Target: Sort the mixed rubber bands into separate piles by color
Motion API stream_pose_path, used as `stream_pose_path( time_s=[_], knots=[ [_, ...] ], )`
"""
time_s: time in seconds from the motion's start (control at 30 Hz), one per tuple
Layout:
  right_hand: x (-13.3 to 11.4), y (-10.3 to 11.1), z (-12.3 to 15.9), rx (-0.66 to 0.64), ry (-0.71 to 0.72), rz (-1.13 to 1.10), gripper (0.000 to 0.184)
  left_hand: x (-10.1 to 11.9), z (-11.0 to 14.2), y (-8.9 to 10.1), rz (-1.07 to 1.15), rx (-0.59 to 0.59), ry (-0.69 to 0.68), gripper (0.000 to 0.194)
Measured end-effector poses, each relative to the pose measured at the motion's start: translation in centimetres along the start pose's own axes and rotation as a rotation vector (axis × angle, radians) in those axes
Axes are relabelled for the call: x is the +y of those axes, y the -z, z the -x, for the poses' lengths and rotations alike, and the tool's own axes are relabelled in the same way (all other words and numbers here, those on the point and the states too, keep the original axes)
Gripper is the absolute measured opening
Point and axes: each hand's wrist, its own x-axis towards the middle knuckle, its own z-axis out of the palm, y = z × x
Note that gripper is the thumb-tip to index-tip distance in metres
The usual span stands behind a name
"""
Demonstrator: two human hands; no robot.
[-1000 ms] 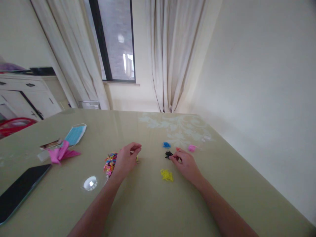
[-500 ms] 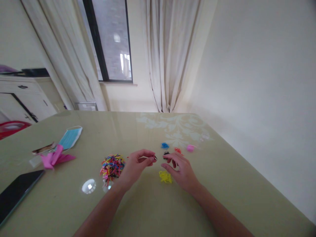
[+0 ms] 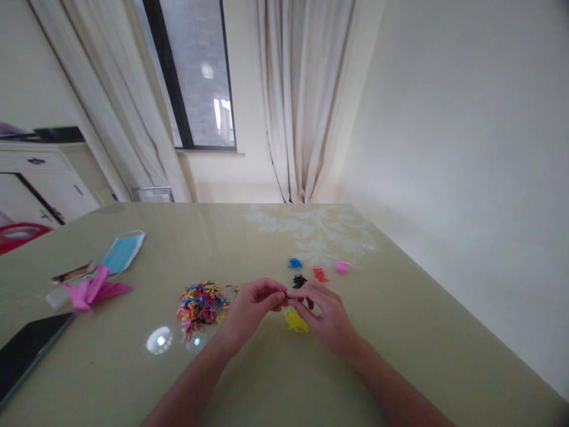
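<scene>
My left hand (image 3: 253, 308) is closed in a pinch on small dark and reddish rubber bands, mostly hidden by the fingertips. Thumb and forefinger of my right hand (image 3: 326, 314) meet those fingertips, pinching at the same tiny bands. Left of my left hand lies a mixed heap of multicoloured rubber bands (image 3: 202, 305). Around my right hand are small single-colour piles: yellow bands (image 3: 296, 321) just under the fingers, black bands (image 3: 299, 280) behind them, blue bands (image 3: 295, 264) farther back, red bands (image 3: 319, 274) and pink bands (image 3: 342, 267) to the right.
On the table's (image 3: 422, 356) left side lie a black phone (image 3: 33, 350), a pink folded paper shape (image 3: 98, 289) and a blue face mask (image 3: 123, 252). Light reflections show near the heap. A white wall (image 3: 466, 148) runs along the right; curtains and a window stand beyond.
My right hand has moved left and down from beside the black pile, and its fingertips now meet my left hand's. The black pile shows more fully. The view has shifted slightly.
</scene>
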Motion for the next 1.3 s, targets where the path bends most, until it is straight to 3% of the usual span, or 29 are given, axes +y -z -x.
stream_pose_path(
  time_s=[0.13,0.2,0.27,0.37,0.43,0.5,0.63,1.07,1.3],
  knots=[
    [-0.3,0.5,-0.3,0.05,-0.028,-0.05,0.014,-0.2,-0.1,0.1,-0.057,-0.012,0.0,0.035],
    [-0.4,1.2,-0.5,0.109,-0.059,-0.126,0.015,-0.2,-0.2,0.5,-0.185,0.008,-0.024,0.033],
    [-0.4,2.0,-0.8,0.18,-0.081,-0.223,0.015,-0.1,-0.1,1.2,-0.455,0.088,-0.082,0.027],
    [-0.5,3.0,-1.1,0.252,-0.092,-0.369,0.014,-0.1,0.3,2.3,-1.059,0.276,-0.132,0.025],
    [-0.6,3.4,-1.2,0.267,-0.09,-0.437,0.012,-0.1,0.6,2.9,-1.375,0.336,-0.065,0.029],
    [-0.7,3.6,-1.3,0.272,-0.093,-0.478,0.012,-0.2,0.7,3.3,-1.524,0.297,0.029,0.03],
    [-1.0,3.7,-1.3,0.287,-0.119,-0.489,0.017,-0.6,0.3,4.1,-1.542,0.189,0.091,0.033],
    [-1.0,3.6,-1.3,0.269,-0.078,-0.558,0.009,0.0,0.1,4.0,-1.492,0.203,0.126,0.03],
    [-1.1,3.6,-1.3,0.266,-0.094,-0.506,0.019,-0.2,0.0,4.1,-1.506,0.18,0.131,0.031]
  ],
)
